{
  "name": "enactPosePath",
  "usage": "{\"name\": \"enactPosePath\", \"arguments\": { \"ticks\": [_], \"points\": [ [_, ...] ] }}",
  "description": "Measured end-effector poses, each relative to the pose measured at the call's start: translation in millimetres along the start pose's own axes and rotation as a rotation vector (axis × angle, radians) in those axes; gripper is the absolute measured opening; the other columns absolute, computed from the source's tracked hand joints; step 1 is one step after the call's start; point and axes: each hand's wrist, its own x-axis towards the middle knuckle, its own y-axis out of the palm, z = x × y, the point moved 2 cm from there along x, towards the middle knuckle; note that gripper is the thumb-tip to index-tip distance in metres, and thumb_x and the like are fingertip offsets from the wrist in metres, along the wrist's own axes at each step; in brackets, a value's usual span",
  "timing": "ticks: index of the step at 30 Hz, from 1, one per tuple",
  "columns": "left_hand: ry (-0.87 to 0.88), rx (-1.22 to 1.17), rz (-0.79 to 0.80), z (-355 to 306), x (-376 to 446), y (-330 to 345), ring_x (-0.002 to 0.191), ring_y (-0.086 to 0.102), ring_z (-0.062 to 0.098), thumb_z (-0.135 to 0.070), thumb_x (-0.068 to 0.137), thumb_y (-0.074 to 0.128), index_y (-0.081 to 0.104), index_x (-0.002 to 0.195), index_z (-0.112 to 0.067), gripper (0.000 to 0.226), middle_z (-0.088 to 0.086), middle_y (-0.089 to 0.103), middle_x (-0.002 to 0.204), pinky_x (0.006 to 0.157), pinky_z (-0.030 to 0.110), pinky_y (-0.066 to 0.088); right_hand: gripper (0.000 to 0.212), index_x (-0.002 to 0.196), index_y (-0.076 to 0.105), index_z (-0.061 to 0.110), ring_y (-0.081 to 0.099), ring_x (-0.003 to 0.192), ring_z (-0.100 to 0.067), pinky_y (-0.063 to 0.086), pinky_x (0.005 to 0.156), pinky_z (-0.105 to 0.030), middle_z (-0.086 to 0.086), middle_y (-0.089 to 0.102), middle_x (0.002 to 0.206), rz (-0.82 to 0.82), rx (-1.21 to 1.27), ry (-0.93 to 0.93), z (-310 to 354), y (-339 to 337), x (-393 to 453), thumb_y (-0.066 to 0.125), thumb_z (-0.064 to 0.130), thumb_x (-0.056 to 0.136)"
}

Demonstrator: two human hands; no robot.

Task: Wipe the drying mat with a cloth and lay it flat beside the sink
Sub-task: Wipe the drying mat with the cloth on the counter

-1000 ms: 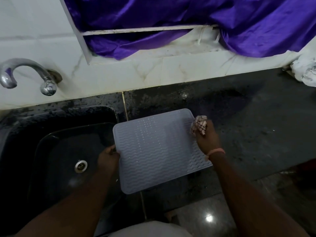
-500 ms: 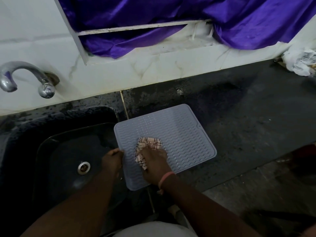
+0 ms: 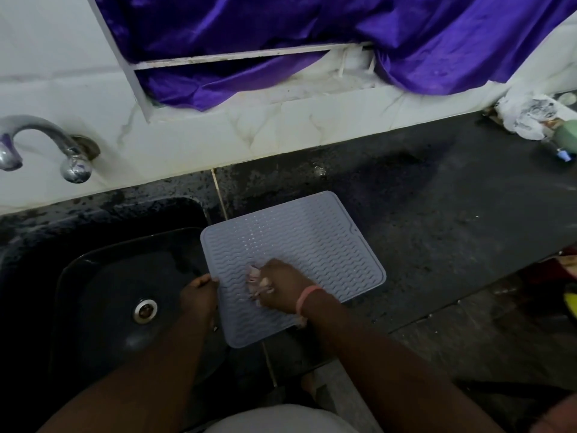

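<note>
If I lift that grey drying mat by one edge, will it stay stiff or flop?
The drying mat is thin and ribbed like silicone, so it would probably sag. It looks light. The left hand grips its edge while the right hand wipes, hinting it slides on the counter.

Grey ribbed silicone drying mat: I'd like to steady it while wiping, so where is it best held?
Probably by the left edge of the grey ribbed silicone drying mat, from the black sink side. That edge overhangs the basin, so fingers can curl under it, as the left hand does, while the right hand rubs the crumpled checked cloth on top.
</note>
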Motion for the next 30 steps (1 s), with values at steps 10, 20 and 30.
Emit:
{"name": "enactPosePath", "arguments": {
  "ticks": [10,20,30],
  "points": [
    [-0.001,-0.067,0.210,1,-20,-8,0.100,0.070,0.029,-0.003,0.093,0.064,0.059,0.134,-0.009,0.041,0.011,0.072,0.116,0.089,0.047,0.057,0.052,0.120,0.058,0.009,0.055,0.113,-0.036,0.043,0.099,-0.043,-0.015,0.059,0.122,-0.472,-0.071,0.681,-144,-41,-6,0.039,0.047,0.090],
    [-0.036,-0.127,0.252,0,-25,-8,0.101,0.070,0.032,-0.002,0.095,0.059,0.058,0.136,-0.008,0.041,0.015,0.071,0.117,0.074,0.035,0.061,0.027,0.099,0.065,0.013,0.054,0.098,-0.026,0.048,0.091,-0.038,-0.009,0.063,0.101,-0.108,0.009,-0.015,30,57,1,0.049,0.029,0.084],
    [-0.050,-0.158,0.234,-3,-39,-11,0.100,0.069,0.025,-0.005,0.094,0.062,0.060,0.131,-0.006,0.037,0.012,0.071,0.117,0.077,0.034,0.055,0.040,0.114,0.063,0.005,0.056,0.115,-0.037,0.043,0.101,-0.041,-0.020,0.060,0.124,-0.538,0.086,0.781,-138,-48,-13,0.052,0.035,0.090]
  ]
}}
